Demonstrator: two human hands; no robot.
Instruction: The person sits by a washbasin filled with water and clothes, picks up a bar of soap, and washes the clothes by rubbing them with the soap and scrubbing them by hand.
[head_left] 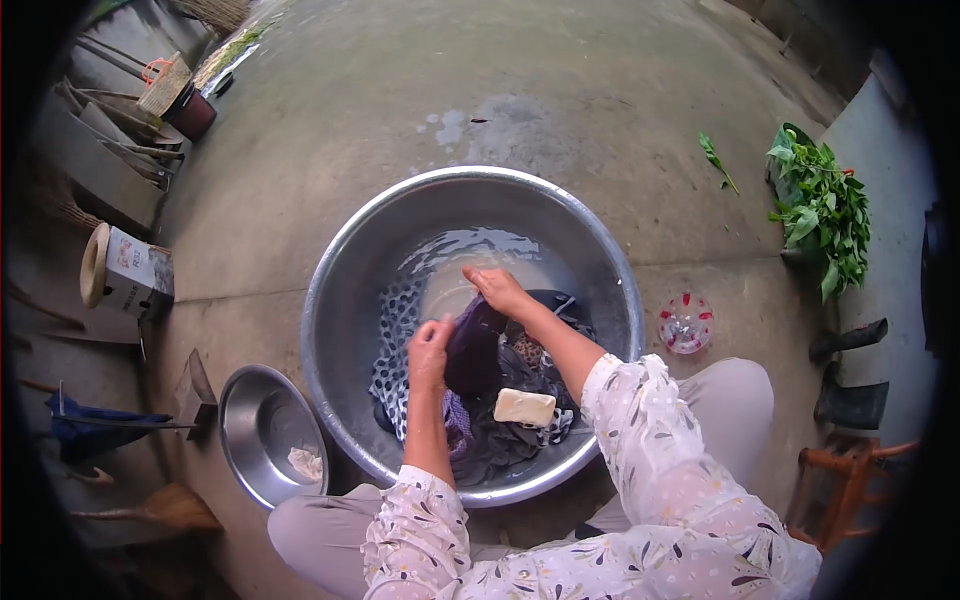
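Observation:
Between my hands stretches a dark purple cloth point(474, 350), lifted above the water in a large metal basin point(330, 345). My left hand point(430, 348) is closed on the cloth's left edge. At its upper right edge, my right hand point(497, 290) grips it too. Below lie wet dark clothes point(495, 445) and a white cloth with dark dots point(398, 310). A pale bar of soap point(524, 407) rests on the dark clothes, near the basin's front. Cloudy water point(475, 248) shows at the far side.
A smaller metal bowl point(240, 430) with a whitish lump stands at the left. To the right are a clear plastic bowl with red marks point(686, 323), leafy greens point(825, 210), boots point(850, 395) and a wooden stool point(850, 485). A cardboard box point(135, 270) and brooms line the left wall.

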